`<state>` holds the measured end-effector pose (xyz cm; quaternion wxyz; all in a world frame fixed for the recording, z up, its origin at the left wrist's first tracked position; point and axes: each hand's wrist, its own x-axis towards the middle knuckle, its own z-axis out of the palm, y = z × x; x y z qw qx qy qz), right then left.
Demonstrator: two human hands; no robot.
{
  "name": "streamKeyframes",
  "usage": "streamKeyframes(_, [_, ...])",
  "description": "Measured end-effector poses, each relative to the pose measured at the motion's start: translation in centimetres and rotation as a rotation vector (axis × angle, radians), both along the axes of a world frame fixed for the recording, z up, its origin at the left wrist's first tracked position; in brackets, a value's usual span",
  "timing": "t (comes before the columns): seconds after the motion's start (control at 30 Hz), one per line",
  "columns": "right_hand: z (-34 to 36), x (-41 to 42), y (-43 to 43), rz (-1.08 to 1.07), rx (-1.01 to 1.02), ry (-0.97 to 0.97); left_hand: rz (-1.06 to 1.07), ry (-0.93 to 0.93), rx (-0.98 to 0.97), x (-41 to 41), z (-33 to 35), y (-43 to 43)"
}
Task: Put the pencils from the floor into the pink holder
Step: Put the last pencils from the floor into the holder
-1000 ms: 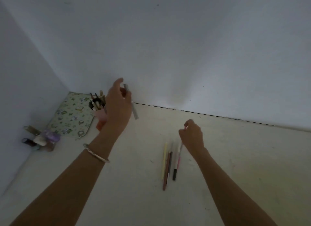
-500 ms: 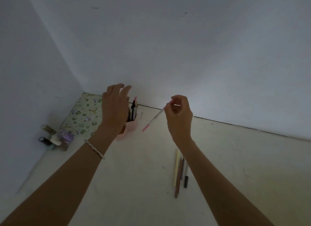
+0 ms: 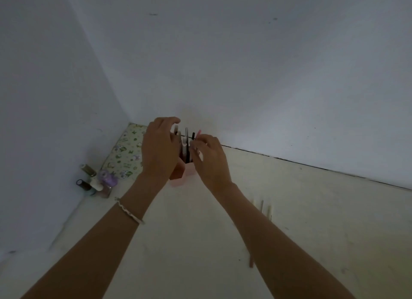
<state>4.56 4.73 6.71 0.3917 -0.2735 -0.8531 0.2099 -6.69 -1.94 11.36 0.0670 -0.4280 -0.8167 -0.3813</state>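
Note:
The pink holder (image 3: 185, 173) stands on the floor by the back wall, with several pens sticking up out of it. My right hand (image 3: 209, 160) pinches a pink pen (image 3: 198, 132) at the holder's top, the pen's tip showing above my fingers. On the holder's left side, my left hand (image 3: 159, 150) has its fingers curved and apart, holding nothing that I can see. More pencils (image 3: 262, 206) lie on the floor to the right, mostly hidden behind my right forearm.
A flower-patterned pouch (image 3: 126, 152) lies in the corner to the left. Several small bottles (image 3: 97, 181) stand in front of it by the left wall. Walls close off the back and left. The pale floor stretches out to the right.
My right hand has carried the pink pen left to the holder's top. My left hand stayed by the holder. The view has shifted left, so the floor pencils appear farther right.

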Motion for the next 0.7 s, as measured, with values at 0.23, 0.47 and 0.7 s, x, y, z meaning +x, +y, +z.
streamKeyframes(0.23, [0.9,5.7,2.7,-0.286,-0.185,0.232,-0.128,-0.144,-0.21,7.6,-3.1,1.8])
streamKeyframes(0.47, [0.1,13.5,4.9,-0.451,-0.363,0.2,-0.304,-0.317,-0.814,19.2,-10.3,2.8])
streamKeyframes(0.7, [-2.1,18.5,5.0,-0.52,-0.385,0.165,-0.281,-0.258,-0.833,21.2,-12.0,3.0])
